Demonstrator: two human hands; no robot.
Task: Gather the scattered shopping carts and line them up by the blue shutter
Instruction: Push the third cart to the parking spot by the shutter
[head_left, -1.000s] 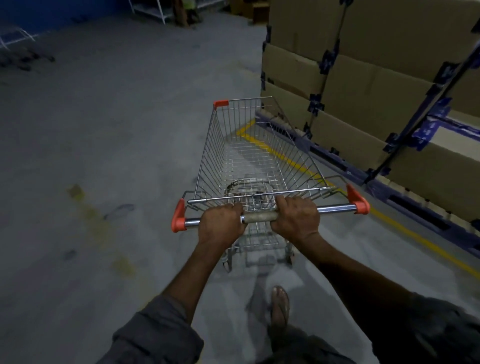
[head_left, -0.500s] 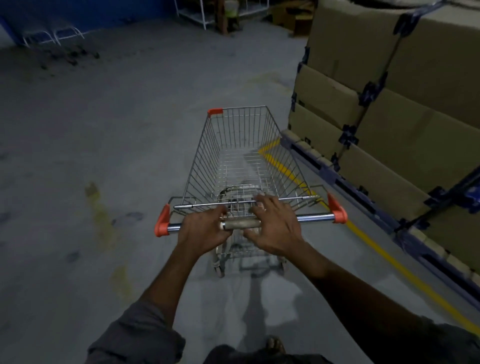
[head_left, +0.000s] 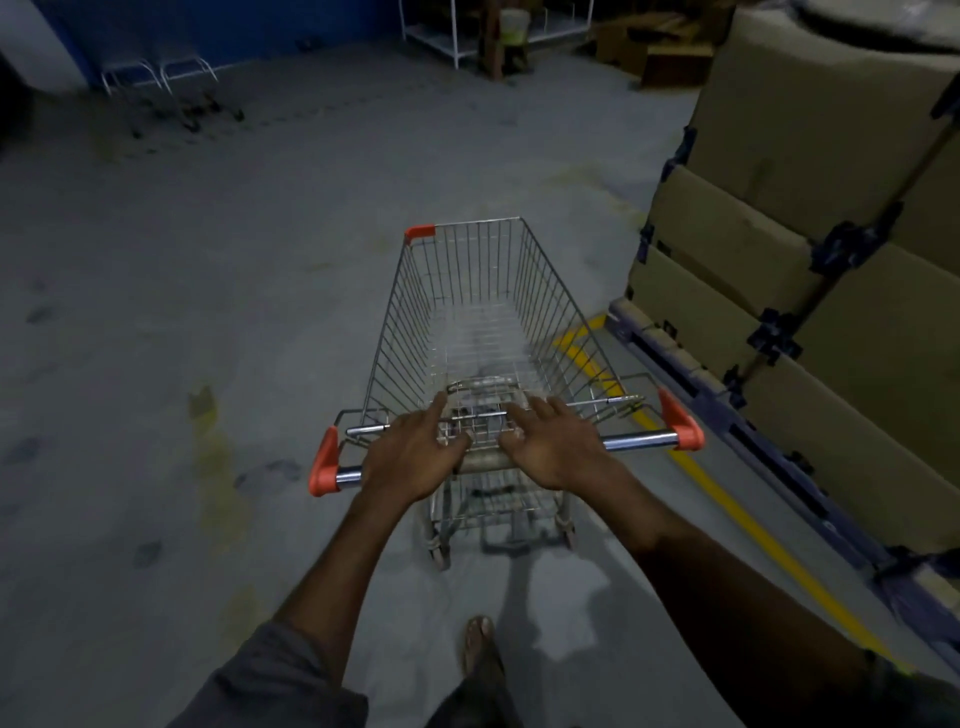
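Stacked cardboard boxes (head_left: 779, 223) fill the right side. A wire shopping cart (head_left: 483, 322) stands on the concrete floor (head_left: 208, 260) just left of them, well apart from the far blue shutter (head_left: 234, 26). The left hand (head_left: 410, 457) and right hand (head_left: 556, 447) lie over its handle (head_left: 639, 441), fingers spread and uncurled.

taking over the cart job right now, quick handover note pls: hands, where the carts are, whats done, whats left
Left hand: open, fingers spread over the handle, no grip.
Right hand: the same.
Silver wire shopping cart with orange corner caps: empty, on the grey floor, beside the stacked brown cardboard boxes.
Done: two parked carts, blurred, seem to stand by the blue wall far ahead on the left, likely the shutter.
Left: grip the handle, push this cart across, line it up there.
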